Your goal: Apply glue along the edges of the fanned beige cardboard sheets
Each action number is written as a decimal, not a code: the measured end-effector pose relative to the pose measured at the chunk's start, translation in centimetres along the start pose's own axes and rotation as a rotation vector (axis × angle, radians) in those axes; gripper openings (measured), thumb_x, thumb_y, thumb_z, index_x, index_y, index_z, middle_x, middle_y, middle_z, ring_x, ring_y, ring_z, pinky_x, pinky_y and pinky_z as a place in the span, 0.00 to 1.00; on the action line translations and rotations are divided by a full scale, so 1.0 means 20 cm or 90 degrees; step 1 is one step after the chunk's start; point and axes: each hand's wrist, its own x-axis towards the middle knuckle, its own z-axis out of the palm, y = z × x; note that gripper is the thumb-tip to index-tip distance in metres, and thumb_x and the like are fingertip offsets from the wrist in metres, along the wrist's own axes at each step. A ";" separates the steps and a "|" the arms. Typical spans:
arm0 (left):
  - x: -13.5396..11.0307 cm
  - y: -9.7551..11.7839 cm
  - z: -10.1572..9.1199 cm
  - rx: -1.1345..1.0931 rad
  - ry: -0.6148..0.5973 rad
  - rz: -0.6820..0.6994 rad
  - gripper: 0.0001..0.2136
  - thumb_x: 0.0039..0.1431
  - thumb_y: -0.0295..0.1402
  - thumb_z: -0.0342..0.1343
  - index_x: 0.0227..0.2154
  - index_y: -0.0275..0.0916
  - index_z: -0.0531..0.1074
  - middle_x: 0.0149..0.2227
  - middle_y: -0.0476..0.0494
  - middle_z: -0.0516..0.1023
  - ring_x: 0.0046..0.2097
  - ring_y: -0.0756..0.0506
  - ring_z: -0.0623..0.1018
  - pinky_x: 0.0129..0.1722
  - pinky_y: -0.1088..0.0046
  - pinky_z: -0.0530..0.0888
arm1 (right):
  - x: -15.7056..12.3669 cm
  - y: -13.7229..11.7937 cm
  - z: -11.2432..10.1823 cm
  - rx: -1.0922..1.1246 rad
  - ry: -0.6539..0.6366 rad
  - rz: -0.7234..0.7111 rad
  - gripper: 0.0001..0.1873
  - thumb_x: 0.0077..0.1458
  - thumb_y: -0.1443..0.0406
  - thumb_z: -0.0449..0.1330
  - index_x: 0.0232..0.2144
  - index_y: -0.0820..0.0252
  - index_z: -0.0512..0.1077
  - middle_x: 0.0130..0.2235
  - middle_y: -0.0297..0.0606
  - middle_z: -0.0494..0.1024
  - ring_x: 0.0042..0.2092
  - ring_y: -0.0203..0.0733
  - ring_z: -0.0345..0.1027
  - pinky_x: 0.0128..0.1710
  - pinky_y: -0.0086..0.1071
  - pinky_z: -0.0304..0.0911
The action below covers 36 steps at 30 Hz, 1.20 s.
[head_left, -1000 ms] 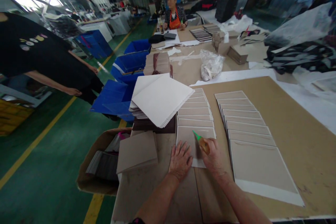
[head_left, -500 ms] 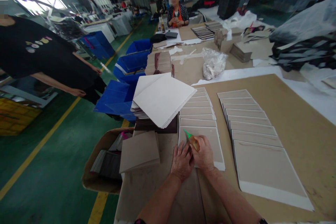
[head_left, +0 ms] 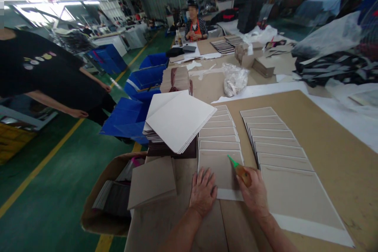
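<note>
My left hand (head_left: 203, 191) lies flat, fingers spread, on the lower left corner of the nearest grey card (head_left: 220, 171) in the left row of overlapped cards. My right hand (head_left: 254, 193) is closed round a small amber glue bottle with a green nozzle (head_left: 239, 169), its tip pointing up-left over the card's right edge. A second row of overlapped grey cards (head_left: 276, 147) runs to the right on the brown board (head_left: 333, 153).
A stack of white sheets (head_left: 180, 120) sits beyond my left hand; a grey board (head_left: 151, 181) overhangs an open carton (head_left: 109, 197). Blue bins (head_left: 138, 86) stand by the table. A person in black (head_left: 44, 75) stands left; another sits at the far end (head_left: 195, 23).
My right hand with the bottle has moved right, from the card's left side to its right edge. My left hand has spread flat on the card's lower left corner.
</note>
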 end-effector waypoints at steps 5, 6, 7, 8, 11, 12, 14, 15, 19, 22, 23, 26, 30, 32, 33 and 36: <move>0.00 0.00 -0.01 -0.001 -0.008 -0.005 0.22 0.63 0.35 0.48 0.61 0.50 0.62 0.67 0.52 0.62 0.69 0.38 0.55 0.64 0.43 0.62 | 0.01 0.06 -0.09 -0.011 0.106 0.068 0.25 0.58 0.45 0.58 0.45 0.58 0.69 0.43 0.44 0.70 0.45 0.53 0.66 0.44 0.47 0.65; 0.00 0.00 -0.01 0.001 -0.005 -0.004 0.22 0.63 0.35 0.49 0.61 0.50 0.62 0.67 0.52 0.62 0.69 0.38 0.55 0.64 0.43 0.62 | 0.03 0.06 -0.09 -0.001 0.123 0.076 0.25 0.57 0.45 0.59 0.45 0.59 0.69 0.43 0.44 0.70 0.44 0.53 0.66 0.44 0.47 0.64; 0.00 0.00 0.00 0.003 -0.001 -0.001 0.22 0.63 0.35 0.49 0.60 0.49 0.62 0.67 0.51 0.62 0.69 0.38 0.55 0.64 0.43 0.62 | 0.05 0.07 -0.08 0.008 0.136 0.078 0.25 0.57 0.45 0.60 0.45 0.59 0.69 0.42 0.43 0.70 0.44 0.52 0.66 0.45 0.47 0.64; 0.00 0.00 0.00 0.006 0.004 0.001 0.22 0.63 0.34 0.49 0.60 0.49 0.63 0.67 0.50 0.62 0.69 0.38 0.55 0.64 0.43 0.62 | 0.07 0.07 -0.06 0.012 0.145 0.076 0.25 0.56 0.45 0.60 0.44 0.59 0.69 0.42 0.43 0.70 0.44 0.52 0.65 0.45 0.47 0.63; 0.00 -0.01 0.01 0.012 0.018 0.007 0.22 0.62 0.33 0.50 0.60 0.48 0.64 0.66 0.48 0.64 0.68 0.37 0.57 0.64 0.43 0.62 | 0.15 0.10 -0.01 0.002 0.151 0.065 0.25 0.56 0.45 0.60 0.43 0.59 0.69 0.41 0.43 0.70 0.44 0.53 0.65 0.45 0.47 0.63; 0.00 -0.01 0.01 0.012 0.020 0.008 0.22 0.62 0.33 0.50 0.59 0.48 0.64 0.66 0.47 0.65 0.68 0.37 0.58 0.64 0.43 0.63 | 0.17 0.11 0.00 -0.004 0.148 0.063 0.25 0.56 0.46 0.59 0.43 0.59 0.69 0.41 0.43 0.70 0.44 0.53 0.65 0.45 0.47 0.63; 0.00 -0.01 0.01 0.013 0.019 0.008 0.22 0.62 0.34 0.50 0.59 0.48 0.65 0.66 0.48 0.64 0.68 0.36 0.58 0.63 0.43 0.63 | 0.20 0.14 0.02 -0.015 0.142 0.061 0.24 0.56 0.46 0.59 0.44 0.59 0.69 0.41 0.43 0.69 0.44 0.52 0.65 0.46 0.47 0.64; 0.00 -0.01 0.01 0.014 0.017 0.008 0.21 0.62 0.34 0.50 0.59 0.48 0.65 0.66 0.48 0.64 0.68 0.36 0.58 0.63 0.43 0.63 | 0.21 0.15 0.03 -0.021 0.136 0.059 0.23 0.57 0.47 0.59 0.44 0.58 0.68 0.41 0.43 0.69 0.45 0.52 0.65 0.46 0.47 0.64; 0.00 0.00 0.00 0.016 0.020 0.008 0.22 0.62 0.34 0.50 0.60 0.49 0.64 0.66 0.50 0.64 0.68 0.37 0.58 0.63 0.44 0.63 | 0.21 0.14 0.05 -0.051 0.104 0.051 0.21 0.58 0.48 0.57 0.43 0.58 0.68 0.42 0.43 0.69 0.44 0.53 0.65 0.45 0.48 0.65; 0.00 -0.01 0.00 0.013 0.016 0.009 0.23 0.62 0.34 0.50 0.61 0.49 0.63 0.67 0.49 0.63 0.69 0.37 0.57 0.64 0.44 0.62 | 0.21 0.08 0.08 -0.057 0.072 0.025 0.19 0.59 0.50 0.57 0.43 0.58 0.68 0.41 0.44 0.69 0.44 0.53 0.65 0.45 0.48 0.66; 0.00 -0.01 0.00 0.011 0.011 0.009 0.23 0.62 0.35 0.50 0.61 0.49 0.63 0.67 0.49 0.62 0.69 0.37 0.56 0.64 0.43 0.61 | 0.21 0.06 0.09 -0.053 0.057 0.010 0.17 0.60 0.52 0.57 0.43 0.58 0.68 0.41 0.44 0.69 0.44 0.53 0.66 0.45 0.48 0.66; 0.00 -0.01 0.00 0.002 0.006 0.008 0.23 0.63 0.36 0.50 0.61 0.49 0.63 0.67 0.50 0.62 0.69 0.37 0.56 0.63 0.43 0.62 | 0.22 -0.02 0.15 -0.025 0.010 -0.022 0.14 0.60 0.57 0.57 0.44 0.58 0.68 0.42 0.45 0.70 0.44 0.52 0.66 0.46 0.48 0.66; -0.01 -0.01 0.02 -0.005 0.029 0.010 0.22 0.63 0.37 0.51 0.60 0.49 0.63 0.66 0.49 0.63 0.68 0.36 0.56 0.64 0.42 0.61 | 0.22 -0.11 0.29 0.010 -0.010 -0.029 0.13 0.59 0.61 0.57 0.45 0.57 0.68 0.43 0.44 0.70 0.46 0.52 0.66 0.48 0.49 0.66; -0.01 -0.01 0.02 -0.010 0.030 0.010 0.23 0.63 0.38 0.51 0.61 0.50 0.62 0.66 0.49 0.63 0.69 0.36 0.56 0.64 0.42 0.60 | 0.22 -0.15 0.35 0.020 -0.032 -0.019 0.13 0.58 0.62 0.58 0.45 0.57 0.68 0.43 0.44 0.70 0.46 0.52 0.66 0.48 0.49 0.66; -0.01 -0.02 0.03 -0.013 0.025 0.008 0.23 0.63 0.39 0.50 0.61 0.50 0.61 0.67 0.50 0.63 0.69 0.36 0.56 0.64 0.42 0.59 | 0.22 -0.18 0.38 0.025 -0.047 -0.014 0.13 0.58 0.62 0.58 0.45 0.57 0.68 0.43 0.44 0.70 0.46 0.52 0.66 0.48 0.49 0.66; -0.01 -0.02 0.02 -0.022 0.008 -0.002 0.24 0.64 0.42 0.50 0.62 0.52 0.60 0.67 0.51 0.62 0.69 0.36 0.56 0.64 0.42 0.60 | 0.22 -0.23 0.45 0.040 -0.075 -0.009 0.13 0.57 0.63 0.58 0.45 0.57 0.68 0.44 0.43 0.70 0.46 0.51 0.66 0.49 0.48 0.66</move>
